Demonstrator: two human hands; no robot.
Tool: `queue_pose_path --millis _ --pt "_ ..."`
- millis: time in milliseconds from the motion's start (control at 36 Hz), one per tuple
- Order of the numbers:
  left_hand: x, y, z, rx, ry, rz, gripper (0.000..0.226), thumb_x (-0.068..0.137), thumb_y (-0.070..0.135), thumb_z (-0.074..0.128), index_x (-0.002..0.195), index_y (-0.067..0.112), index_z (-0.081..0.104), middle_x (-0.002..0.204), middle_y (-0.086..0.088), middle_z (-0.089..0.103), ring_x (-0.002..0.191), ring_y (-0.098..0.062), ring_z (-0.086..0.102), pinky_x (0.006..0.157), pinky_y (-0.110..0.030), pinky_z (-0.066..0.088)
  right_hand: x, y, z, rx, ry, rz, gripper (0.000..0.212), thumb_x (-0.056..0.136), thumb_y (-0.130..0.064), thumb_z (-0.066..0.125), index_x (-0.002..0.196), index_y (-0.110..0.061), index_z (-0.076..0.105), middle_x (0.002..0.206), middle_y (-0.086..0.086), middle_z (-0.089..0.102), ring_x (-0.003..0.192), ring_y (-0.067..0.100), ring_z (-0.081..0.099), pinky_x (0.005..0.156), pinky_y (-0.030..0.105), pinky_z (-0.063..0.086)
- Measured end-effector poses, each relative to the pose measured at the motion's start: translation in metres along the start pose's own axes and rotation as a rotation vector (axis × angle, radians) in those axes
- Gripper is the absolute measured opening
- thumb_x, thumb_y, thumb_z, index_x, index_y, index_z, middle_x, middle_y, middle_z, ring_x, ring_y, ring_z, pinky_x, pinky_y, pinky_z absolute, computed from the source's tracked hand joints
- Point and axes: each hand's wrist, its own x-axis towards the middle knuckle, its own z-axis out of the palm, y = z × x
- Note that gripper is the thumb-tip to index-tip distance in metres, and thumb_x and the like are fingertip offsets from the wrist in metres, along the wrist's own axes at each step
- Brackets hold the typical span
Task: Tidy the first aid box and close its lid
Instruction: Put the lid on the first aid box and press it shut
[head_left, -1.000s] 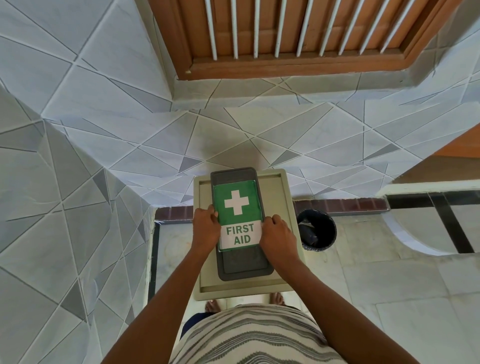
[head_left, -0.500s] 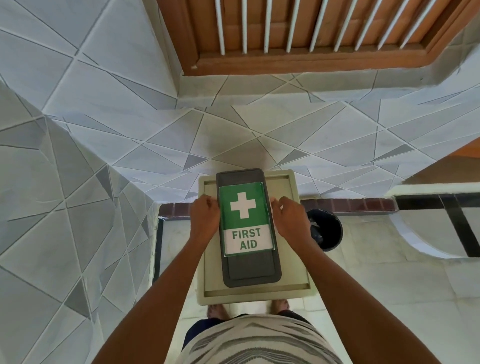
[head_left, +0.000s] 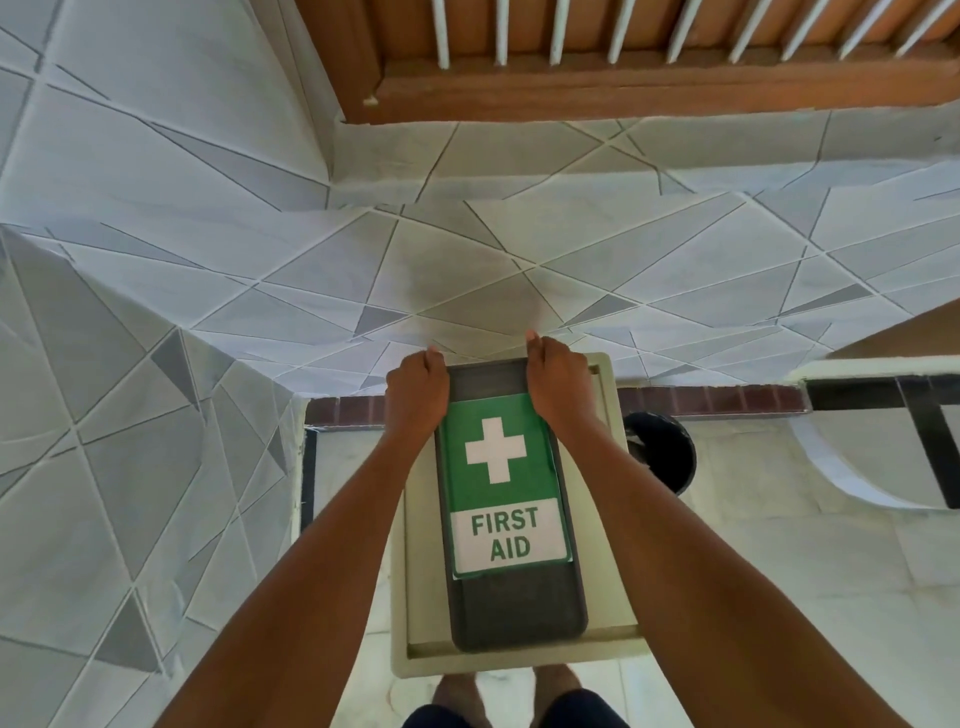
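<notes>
The first aid box (head_left: 519, 608) is dark grey with a green and white "FIRST AID" label and a white cross on its lid. The lid lies flat on the box, which lies lengthwise on a beige tray-like stand (head_left: 421, 592). My left hand (head_left: 415, 397) grips the far left corner of the box, fingers curled over its edge. My right hand (head_left: 558, 387) grips the far right corner the same way. The box's inside is hidden under the lid.
A tiled wall with grey triangular patterns rises just behind the stand and on the left. A black bin (head_left: 662, 449) stands on the floor to the right. A wooden window frame (head_left: 623, 93) with white bars is above. My feet (head_left: 457, 691) show below the stand.
Both hands slid from the box's middle sides up to its far corners. The view moved closer and tilted down over the box.
</notes>
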Motion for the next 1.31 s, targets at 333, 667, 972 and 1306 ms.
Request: queue_pose_path --millis 333,667,972,1306 --pt "0.011 -0.008 0.003 0.032 0.000 0.130 0.053 0.107 0.034 0.030 0.062 0.016 0.050 0.056 0.001 0.050 0.055 -0.010 0.052 0.068 -0.025 0.043 0.014 0.006 0.007 -0.151 -0.044 0.066 0.060 0.104 -0.056 0.022 0.077 -0.014 0.055 0.086 0.017 0.067 0.078 0.038 0.063 0.074 0.045 0.054" --pt "0.014 -0.003 -0.002 0.128 0.032 0.191 0.053 0.107 0.035 0.031 0.064 0.011 0.053 0.057 -0.004 0.052 0.055 -0.018 0.054 0.067 -0.030 0.049 0.015 0.004 0.001 -0.217 -0.030 0.009 0.063 0.104 -0.054 0.023 0.082 -0.009 0.061 0.080 0.013 0.065 0.075 0.035 0.064 0.072 0.045 0.054" --pt "0.021 0.006 -0.004 0.222 0.046 0.357 0.047 0.104 0.043 0.034 0.070 0.016 0.053 0.066 -0.001 0.057 0.061 -0.016 0.055 0.072 -0.027 0.047 0.018 -0.006 -0.002 -0.297 0.033 -0.161 0.064 0.104 -0.059 0.024 0.079 -0.013 0.060 0.075 0.010 0.065 0.072 0.034 0.065 0.063 0.037 0.049" --pt "0.015 -0.005 0.001 0.055 0.014 0.315 0.035 0.106 0.028 0.039 0.075 0.014 0.048 0.065 0.003 0.050 0.057 -0.004 0.045 0.060 -0.013 0.032 0.015 0.004 0.001 -0.194 -0.005 -0.192 0.048 0.107 -0.050 0.028 0.080 -0.017 0.048 0.067 0.004 0.056 0.064 0.031 0.060 0.064 0.041 0.053"
